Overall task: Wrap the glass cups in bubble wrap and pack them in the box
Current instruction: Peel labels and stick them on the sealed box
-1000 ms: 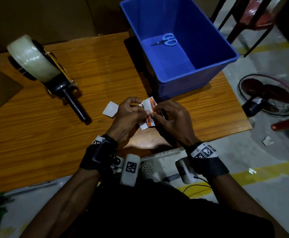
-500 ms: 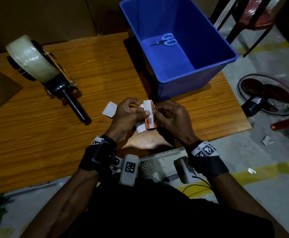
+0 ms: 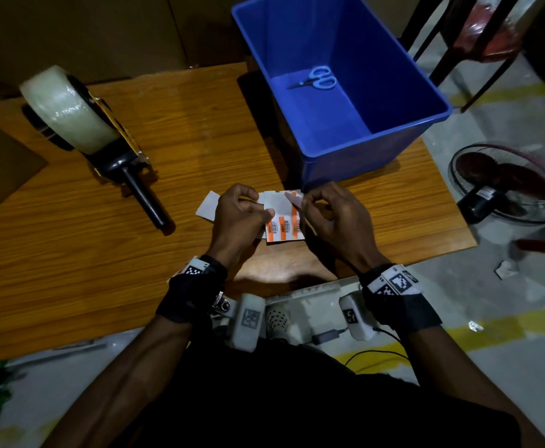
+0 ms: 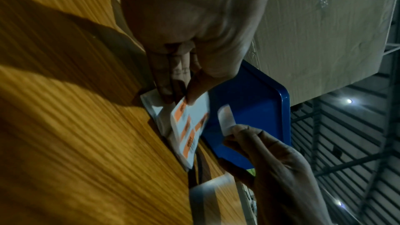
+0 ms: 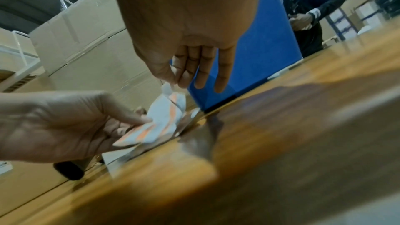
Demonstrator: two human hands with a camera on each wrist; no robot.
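My left hand point(image 3: 242, 215) pinches a small white sheet of orange barcode labels point(image 3: 282, 226) just above the wooden table point(image 3: 70, 253), near its front edge. In the left wrist view the thumb presses on the label sheet point(image 4: 190, 126). My right hand point(image 3: 329, 218) pinches one peeled label point(image 4: 226, 121) between thumb and forefinger, lifted off the sheet's right edge. The right wrist view shows the same peeled label point(image 5: 167, 90) under the fingertips. The blue plastic box point(image 3: 403, 137) stands just behind the hands. No glass cups or bubble wrap are in view.
Blue-handled scissors point(image 3: 316, 79) lie inside the box. A tape dispenser point(image 3: 80, 124) with a clear roll lies at the left of the table. A white paper scrap point(image 3: 207, 205) lies beside my left hand. A floor fan point(image 3: 504, 185) and a chair point(image 3: 478, 37) stand to the right.
The label sheet has been turned flatter, showing its orange labels. My right hand has peeled one label up from the sheet's right edge.
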